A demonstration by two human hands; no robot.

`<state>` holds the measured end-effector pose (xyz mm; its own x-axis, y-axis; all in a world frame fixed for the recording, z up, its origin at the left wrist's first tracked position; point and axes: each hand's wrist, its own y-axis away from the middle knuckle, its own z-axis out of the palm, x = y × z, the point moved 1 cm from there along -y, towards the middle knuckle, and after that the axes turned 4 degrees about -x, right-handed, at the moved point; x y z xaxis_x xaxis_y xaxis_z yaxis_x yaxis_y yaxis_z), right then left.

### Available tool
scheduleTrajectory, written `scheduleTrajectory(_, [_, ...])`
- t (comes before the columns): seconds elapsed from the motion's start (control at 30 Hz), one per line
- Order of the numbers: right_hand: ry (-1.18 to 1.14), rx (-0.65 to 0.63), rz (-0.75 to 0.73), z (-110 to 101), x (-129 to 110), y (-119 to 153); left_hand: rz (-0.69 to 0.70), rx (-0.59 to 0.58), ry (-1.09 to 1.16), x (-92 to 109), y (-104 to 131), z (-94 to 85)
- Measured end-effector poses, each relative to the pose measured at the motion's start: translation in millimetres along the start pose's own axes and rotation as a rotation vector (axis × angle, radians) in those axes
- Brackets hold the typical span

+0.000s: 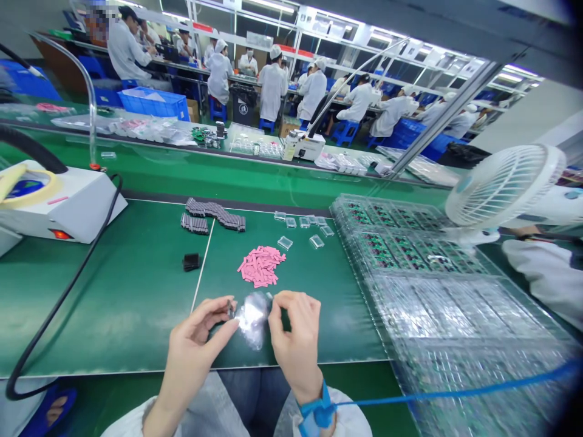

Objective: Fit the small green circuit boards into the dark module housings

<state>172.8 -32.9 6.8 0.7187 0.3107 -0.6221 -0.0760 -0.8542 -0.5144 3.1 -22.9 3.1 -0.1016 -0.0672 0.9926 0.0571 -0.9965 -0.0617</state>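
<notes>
My left hand [200, 334] pinches a small dark part [231, 309] between thumb and fingertips. My right hand [296, 331], with a blue wrist strap, has its thumb and forefinger pressed together at the edge of a shiny clear film pile [253, 318]; a tiny pale thing shows at its fingertips, too small to name. The film lies on the green mat between both hands. Just beyond it is a heap of pink strips [262, 266]. Farther back stand rows of dark grey parts [214, 212], a black part [191, 261] and several clear plastic pieces [290, 223].
Clear trays [410, 255] with green boards fill the right side, near a white fan [505, 185]. A white machine [59, 200] with a black cable stands left. A person's sleeve [542, 279] is at far right. A blue cord crosses the lower right.
</notes>
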Motion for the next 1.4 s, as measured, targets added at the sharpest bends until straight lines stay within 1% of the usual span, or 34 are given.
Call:
scheduleTrajectory(0.07, [0.056,-0.106,-0.089,2.0,-2.2,2.8,-0.046,0.001,0.02,-0.7,-0.5,-0.8])
scheduleTrajectory(0.13, [0.046,-0.199,-0.126,0.3,-3.8,5.6,-0.096,-0.015,0.038,-1.9,0.7,-1.2])
scheduleTrajectory(0.23, [-0.056,-0.278,-0.102,-9.6,-5.3,8.0,-0.176,-0.084,0.058,-2.7,4.7,0.4])
scheduleTrajectory(0.33, [-0.15,-0.37,-0.06,-20.3,-9.9,9.4,-0.229,-0.168,0.093,-1.8,9.0,5.3])
scheduleTrajectory(0.43, [-0.2,-0.455,-0.054,-24.2,-16.0,11.0,-0.271,-0.269,0.123,-2.3,11.3,10.3])
scheduleTrajectory(0.53, [-0.261,-0.463,-0.059,-22.8,-17.6,12.4,-0.3,-0.327,0.151,-4.2,11.9,11.7])
scheduleTrajectory(0.6, [-0.313,-0.449,-0.032,-21.4,-15.7,13.4,-0.32,-0.345,0.16,-4.8,12.6,11.2])
scheduleTrajectory(0.63, [-0.347,-0.437,-0.009,-21.0,-14.4,13.9,-0.328,-0.345,0.154,-4.7,13.0,10.9])
scheduleTrajectory(0.7, [-0.434,-0.401,0.049,-20.9,-12.0,14.8,-0.32,-0.308,0.116,-3.7,13.9,10.5])
scheduleTrajectory(0.8, [-0.572,-0.345,0.114,-21.4,-10.3,15.5,-0.225,-0.236,0.035,-1.5,14.5,10.8])
scheduleTrajectory(0.9, [-0.661,-0.325,0.141,-21.3,-9.9,16.1,-0.14,-0.255,-0.017,-0.8,14.0,12.2])
scheduleTrajectory(0.97, [-0.69,-0.324,0.149,-21.0,-9.6,16.7,-0.131,-0.273,-0.03,-1.6,13.3,12.8])
scheduleTrajectory(1.1, [-0.706,-0.321,0.15,-21.2,-8.9,18.2,-0.16,-0.29,-0.027,-2.5,12.2,13.0])
scheduleTrajectory(1.23, [-0.719,-0.324,0.151,-21.9,-8.1,18.8,-0.195,-0.307,-0.013,1.4,10.7,12.8])
scheduleTrajectory(1.4, [-0.755,-0.34,0.134,-23.5,-8.1,18.6,-0.313,-0.405,0.001,8.2,5.8,13.4])
